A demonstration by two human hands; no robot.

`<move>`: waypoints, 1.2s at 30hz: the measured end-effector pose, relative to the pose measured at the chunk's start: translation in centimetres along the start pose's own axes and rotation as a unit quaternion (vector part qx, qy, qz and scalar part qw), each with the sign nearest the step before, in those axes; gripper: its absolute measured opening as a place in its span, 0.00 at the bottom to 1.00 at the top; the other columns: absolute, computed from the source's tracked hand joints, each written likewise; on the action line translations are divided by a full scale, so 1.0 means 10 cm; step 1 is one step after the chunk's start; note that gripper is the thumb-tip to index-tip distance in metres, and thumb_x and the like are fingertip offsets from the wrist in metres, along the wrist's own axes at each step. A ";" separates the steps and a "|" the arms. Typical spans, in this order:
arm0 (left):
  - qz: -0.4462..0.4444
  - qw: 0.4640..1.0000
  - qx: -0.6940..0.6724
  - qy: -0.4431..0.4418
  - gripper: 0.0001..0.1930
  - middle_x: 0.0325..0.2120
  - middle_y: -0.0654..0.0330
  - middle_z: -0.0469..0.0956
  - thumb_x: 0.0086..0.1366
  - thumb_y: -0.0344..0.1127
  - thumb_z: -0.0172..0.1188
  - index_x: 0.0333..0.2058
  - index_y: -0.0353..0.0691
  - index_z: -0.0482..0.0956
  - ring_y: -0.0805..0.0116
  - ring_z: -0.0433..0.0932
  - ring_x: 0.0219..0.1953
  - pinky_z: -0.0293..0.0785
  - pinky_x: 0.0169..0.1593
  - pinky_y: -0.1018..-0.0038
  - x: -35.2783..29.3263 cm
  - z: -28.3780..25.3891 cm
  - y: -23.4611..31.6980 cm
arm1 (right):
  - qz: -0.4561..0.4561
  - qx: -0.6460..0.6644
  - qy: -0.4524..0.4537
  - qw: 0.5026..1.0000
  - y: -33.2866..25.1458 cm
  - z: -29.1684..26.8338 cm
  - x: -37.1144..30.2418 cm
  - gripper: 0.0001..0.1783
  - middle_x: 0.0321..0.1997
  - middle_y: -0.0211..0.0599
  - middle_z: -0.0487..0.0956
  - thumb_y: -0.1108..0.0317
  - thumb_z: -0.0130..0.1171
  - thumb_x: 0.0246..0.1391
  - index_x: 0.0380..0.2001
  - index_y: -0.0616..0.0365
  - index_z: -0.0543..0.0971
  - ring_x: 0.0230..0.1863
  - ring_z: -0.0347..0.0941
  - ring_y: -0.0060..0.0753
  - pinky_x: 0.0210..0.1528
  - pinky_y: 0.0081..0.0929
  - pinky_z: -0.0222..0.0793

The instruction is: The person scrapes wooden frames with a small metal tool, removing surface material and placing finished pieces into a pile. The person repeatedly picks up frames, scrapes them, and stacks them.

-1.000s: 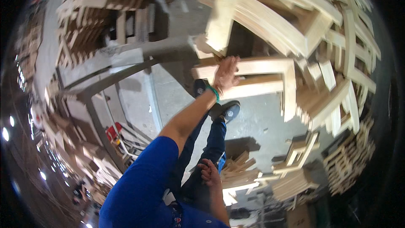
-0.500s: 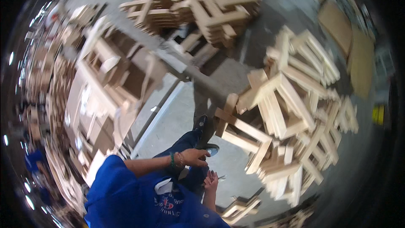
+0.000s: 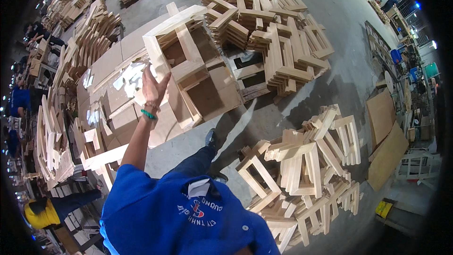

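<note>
My left hand (image 3: 154, 89) reaches out over a cardboard-covered work surface (image 3: 166, 131), fingers spread and nothing held in them. A green bracelet circles the wrist. Just beyond the fingers lies a pale wooden frame (image 3: 191, 51) with a crossbar, resting on the cardboard. The thumb overlaps the frame's near rail; whether it touches cannot be told. Beside the hand are white scraps (image 3: 131, 78) on the cardboard. My right hand is out of sight; only a sliver of skin shows at the lower edge, below my blue shirt.
Stacked wooden frames (image 3: 278, 42) stand beyond the surface, and another pile (image 3: 306, 160) sits on the floor to the right. More wooden parts (image 3: 89, 38) lie at the left. A person in yellow (image 3: 42, 212) is at lower left. Brown boards (image 3: 387, 156) lie far right.
My left hand has moved from near my legs up and left to the frame, its fingers spreading. My right hand has left the view. The view has turned leftward.
</note>
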State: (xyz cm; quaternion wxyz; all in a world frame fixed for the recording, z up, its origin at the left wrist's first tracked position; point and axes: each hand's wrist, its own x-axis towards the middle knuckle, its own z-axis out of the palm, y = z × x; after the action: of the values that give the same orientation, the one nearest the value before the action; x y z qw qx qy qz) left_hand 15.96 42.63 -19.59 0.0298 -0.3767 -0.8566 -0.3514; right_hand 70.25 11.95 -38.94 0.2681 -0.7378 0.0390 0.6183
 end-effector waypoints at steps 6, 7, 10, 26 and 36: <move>-0.189 0.959 -0.040 -0.205 0.37 0.37 0.46 0.80 0.45 0.64 0.67 0.39 0.31 0.80 0.51 0.79 0.42 0.73 0.46 0.61 0.66 0.45 -0.36 | -0.141 -0.086 -0.031 0.986 -0.56 0.40 0.16 0.18 0.39 0.41 0.81 0.57 0.54 0.55 0.43 0.58 0.74 0.14 0.61 0.19 0.13 0.19 0.53; -0.144 0.975 -0.031 -0.167 0.35 0.33 0.48 0.82 0.46 0.63 0.67 0.35 0.31 0.82 0.53 0.81 0.37 0.74 0.42 0.63 0.70 0.59 -0.17 | -0.071 -0.072 -0.004 0.995 -0.86 0.79 0.09 0.18 0.37 0.41 0.81 0.56 0.55 0.53 0.42 0.56 0.74 0.10 0.55 0.15 0.09 0.19 0.48; -0.180 0.971 -0.030 -0.155 0.36 0.32 0.46 0.82 0.44 0.60 0.69 0.36 0.27 0.81 0.56 0.82 0.35 0.75 0.41 0.65 0.82 0.57 -0.46 | -0.091 -0.179 -0.014 0.980 -1.33 1.15 -0.09 0.18 0.33 0.37 0.82 0.53 0.55 0.53 0.38 0.56 0.77 0.12 0.56 0.12 0.13 0.14 0.52; -0.142 0.838 -0.525 -0.037 0.32 0.44 0.56 0.72 0.57 0.44 0.65 0.56 0.37 0.64 0.67 0.73 0.44 0.72 0.45 0.70 1.08 0.38 0.61 | -0.243 -0.275 -0.118 0.923 -3.50 2.31 0.19 0.12 0.29 0.38 0.81 0.60 0.55 0.56 0.35 0.58 0.75 0.09 0.52 0.14 0.09 0.18 0.43; -0.092 0.783 -0.586 -0.187 0.46 0.36 0.61 0.73 0.46 0.61 0.70 0.55 0.36 0.63 0.72 0.73 0.37 0.72 0.41 0.74 1.12 2.05 2.74 | -0.113 -0.295 -0.248 0.916 -5.24 2.93 1.23 0.13 0.31 0.37 0.81 0.60 0.55 0.56 0.37 0.59 0.76 0.14 0.61 0.15 0.12 0.18 0.54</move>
State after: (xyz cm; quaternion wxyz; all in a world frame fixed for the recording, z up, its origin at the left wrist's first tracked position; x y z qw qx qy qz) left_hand 30.58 75.26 -15.57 -0.3900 -0.2995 -0.5049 -0.7094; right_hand 67.40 73.06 -34.92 0.1074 -0.6063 -0.2968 0.7299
